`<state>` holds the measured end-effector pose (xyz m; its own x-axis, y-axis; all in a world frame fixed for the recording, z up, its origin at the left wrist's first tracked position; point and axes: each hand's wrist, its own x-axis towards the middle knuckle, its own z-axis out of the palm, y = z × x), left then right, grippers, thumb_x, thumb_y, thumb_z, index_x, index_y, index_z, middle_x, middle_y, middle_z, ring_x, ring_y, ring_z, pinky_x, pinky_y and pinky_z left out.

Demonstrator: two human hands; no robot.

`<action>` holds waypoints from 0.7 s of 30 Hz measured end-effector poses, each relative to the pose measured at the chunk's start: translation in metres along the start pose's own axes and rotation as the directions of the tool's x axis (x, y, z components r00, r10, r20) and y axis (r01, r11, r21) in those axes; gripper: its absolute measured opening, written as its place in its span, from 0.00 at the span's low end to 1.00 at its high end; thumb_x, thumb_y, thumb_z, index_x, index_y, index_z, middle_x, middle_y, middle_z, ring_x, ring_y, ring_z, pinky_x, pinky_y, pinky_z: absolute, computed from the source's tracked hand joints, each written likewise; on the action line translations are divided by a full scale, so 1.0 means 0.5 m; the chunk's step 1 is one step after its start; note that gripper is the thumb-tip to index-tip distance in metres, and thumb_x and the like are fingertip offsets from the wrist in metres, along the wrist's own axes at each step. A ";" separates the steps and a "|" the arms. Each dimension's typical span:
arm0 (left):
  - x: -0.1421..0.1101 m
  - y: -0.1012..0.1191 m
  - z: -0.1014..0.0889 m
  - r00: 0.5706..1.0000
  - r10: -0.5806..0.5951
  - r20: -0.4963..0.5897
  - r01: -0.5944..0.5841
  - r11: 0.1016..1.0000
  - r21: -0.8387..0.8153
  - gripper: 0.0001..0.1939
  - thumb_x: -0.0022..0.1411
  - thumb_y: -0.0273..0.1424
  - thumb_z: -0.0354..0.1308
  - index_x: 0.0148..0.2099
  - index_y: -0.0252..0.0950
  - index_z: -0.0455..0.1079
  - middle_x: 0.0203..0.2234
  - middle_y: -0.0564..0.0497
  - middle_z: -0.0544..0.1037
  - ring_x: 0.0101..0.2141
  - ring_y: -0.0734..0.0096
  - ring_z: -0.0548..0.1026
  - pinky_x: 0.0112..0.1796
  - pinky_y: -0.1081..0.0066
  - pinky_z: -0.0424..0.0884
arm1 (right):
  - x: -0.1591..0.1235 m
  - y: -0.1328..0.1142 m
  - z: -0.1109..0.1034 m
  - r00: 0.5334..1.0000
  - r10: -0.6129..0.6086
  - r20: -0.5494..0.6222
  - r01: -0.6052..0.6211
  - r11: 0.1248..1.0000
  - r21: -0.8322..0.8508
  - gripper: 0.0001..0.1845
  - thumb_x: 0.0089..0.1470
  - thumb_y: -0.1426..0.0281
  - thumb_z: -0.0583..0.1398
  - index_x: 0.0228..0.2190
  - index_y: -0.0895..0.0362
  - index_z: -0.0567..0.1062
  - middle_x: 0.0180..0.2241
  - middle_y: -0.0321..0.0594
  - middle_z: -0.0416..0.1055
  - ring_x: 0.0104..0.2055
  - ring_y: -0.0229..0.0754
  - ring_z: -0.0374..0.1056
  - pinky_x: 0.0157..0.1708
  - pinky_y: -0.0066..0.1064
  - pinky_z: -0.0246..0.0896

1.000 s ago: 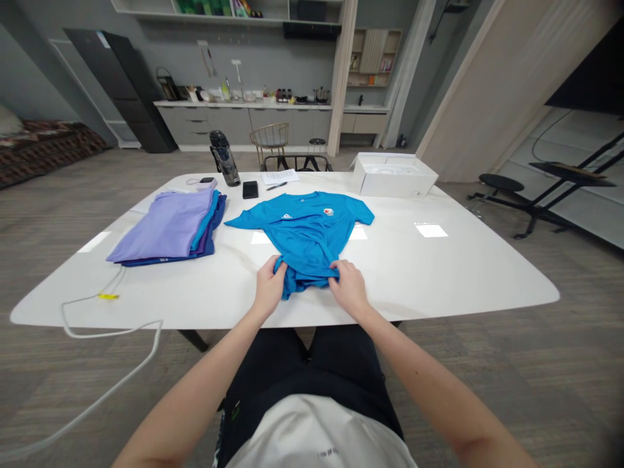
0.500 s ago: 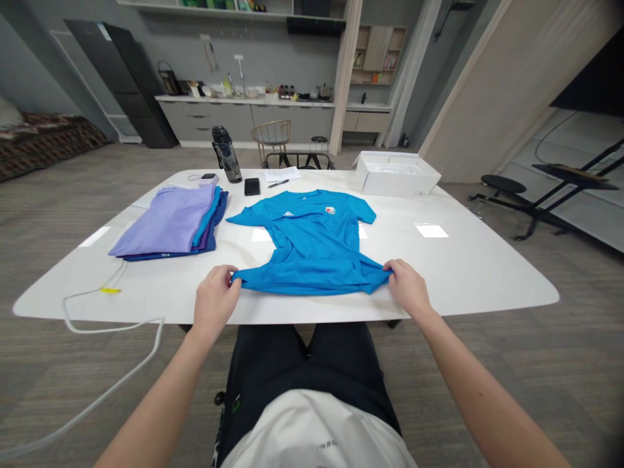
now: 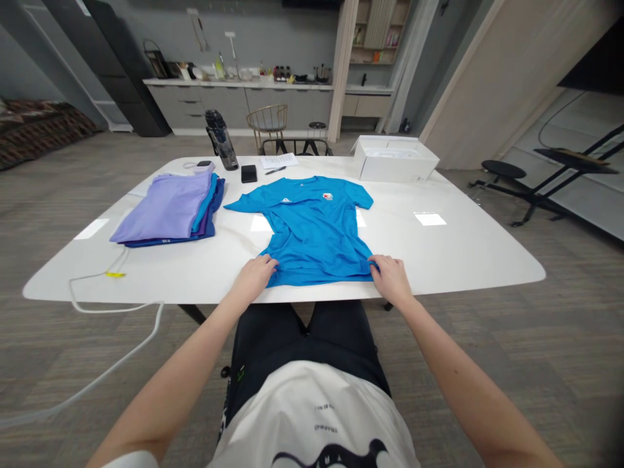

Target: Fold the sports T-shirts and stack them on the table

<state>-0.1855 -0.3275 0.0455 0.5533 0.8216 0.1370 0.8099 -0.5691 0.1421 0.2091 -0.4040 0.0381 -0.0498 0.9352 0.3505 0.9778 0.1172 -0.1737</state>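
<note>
A blue T-shirt lies front side up on the white table, its collar pointing away from me and its hem near the table's front edge. Wrinkles run across its lower half. My left hand grips the left corner of the hem, with thumb and fingers closed on the fabric. At the right corner, my right hand pinches the hem in the same way. Left of the shirt is a stack of folded clothes, with a lavender garment on top and blue and purple ones beneath.
Along the back stand a dark water bottle, a black wallet-like item, a pen, paper sheets and an open white box. A white cable hangs off the table's left front side.
Both hands have moved inward, the left one more. The hem, previously stretched wide between them, is narrower and lies flatter. The camera view has tilted slightly downward.
</note>
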 end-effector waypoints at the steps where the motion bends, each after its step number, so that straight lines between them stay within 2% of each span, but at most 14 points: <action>1: 0.001 -0.006 -0.001 0.999 -0.034 0.002 0.034 0.999 -0.018 0.13 0.69 0.29 0.49 0.47 0.37 0.75 0.40 0.43 0.76 0.40 0.57 0.77 0.43 0.62 0.71 | -0.002 0.004 -0.004 0.999 0.036 -0.039 -0.035 0.999 0.017 0.13 0.64 0.71 0.52 0.44 0.56 0.74 0.42 0.47 0.77 0.44 0.51 0.70 0.46 0.42 0.57; 4: -0.019 -0.027 -0.022 0.992 -0.111 -0.056 0.105 0.990 -0.093 0.14 0.72 0.33 0.46 0.45 0.38 0.73 0.40 0.44 0.74 0.37 0.61 0.77 0.40 0.65 0.71 | -0.019 0.017 -0.023 0.984 0.120 -0.131 -0.114 0.992 0.049 0.15 0.64 0.72 0.51 0.47 0.57 0.73 0.44 0.48 0.75 0.44 0.51 0.70 0.44 0.39 0.61; 9: -0.081 -0.041 -0.080 0.973 -0.141 -0.182 0.108 0.978 -0.180 0.15 0.73 0.39 0.46 0.44 0.39 0.73 0.39 0.46 0.75 0.41 0.61 0.76 0.47 0.65 0.70 | -0.058 0.032 -0.051 0.984 0.140 -0.105 -0.143 0.990 -0.016 0.12 0.60 0.73 0.53 0.40 0.56 0.75 0.43 0.47 0.71 0.40 0.49 0.69 0.36 0.37 0.63; 12: -0.102 -0.029 -0.087 0.978 -0.164 -0.127 0.150 0.982 -0.114 0.16 0.70 0.41 0.49 0.47 0.39 0.73 0.40 0.46 0.74 0.39 0.61 0.76 0.44 0.64 0.72 | -0.067 0.023 -0.054 0.978 0.169 -0.121 -0.173 0.984 -0.030 0.13 0.57 0.75 0.54 0.41 0.55 0.75 0.44 0.46 0.70 0.41 0.49 0.68 0.35 0.36 0.63; 16: -0.104 -0.019 -0.062 0.989 -0.146 0.003 0.146 0.989 0.038 0.16 0.65 0.36 0.54 0.51 0.37 0.73 0.39 0.44 0.73 0.37 0.60 0.76 0.42 0.64 0.72 | -0.065 -0.002 -0.042 0.986 0.136 -0.091 -0.137 0.991 0.003 0.16 0.54 0.79 0.53 0.39 0.53 0.76 0.43 0.45 0.72 0.45 0.50 0.67 0.38 0.37 0.63; 19: -0.098 -0.025 -0.059 0.991 -0.132 -0.009 0.133 0.989 0.059 0.13 0.65 0.31 0.51 0.46 0.37 0.75 0.36 0.44 0.73 0.37 0.59 0.76 0.42 0.64 0.71 | -0.059 -0.009 -0.030 0.988 0.130 -0.087 -0.127 0.991 0.029 0.16 0.54 0.80 0.51 0.36 0.53 0.76 0.41 0.46 0.72 0.45 0.50 0.67 0.39 0.37 0.64; 21: -0.096 -0.032 -0.074 0.990 -0.133 -0.038 0.134 0.991 0.017 0.12 0.67 0.32 0.49 0.41 0.38 0.74 0.34 0.45 0.74 0.35 0.59 0.76 0.40 0.64 0.70 | -0.056 0.001 -0.030 0.988 0.118 -0.095 -0.115 0.993 0.036 0.17 0.54 0.80 0.50 0.35 0.53 0.76 0.41 0.46 0.72 0.44 0.50 0.67 0.40 0.38 0.64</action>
<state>-0.2322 -0.3593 0.0728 0.4326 0.8883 0.1542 0.8800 -0.4532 0.1422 0.2139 -0.4352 0.0419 0.0857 0.9065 0.4133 0.9690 0.0206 -0.2460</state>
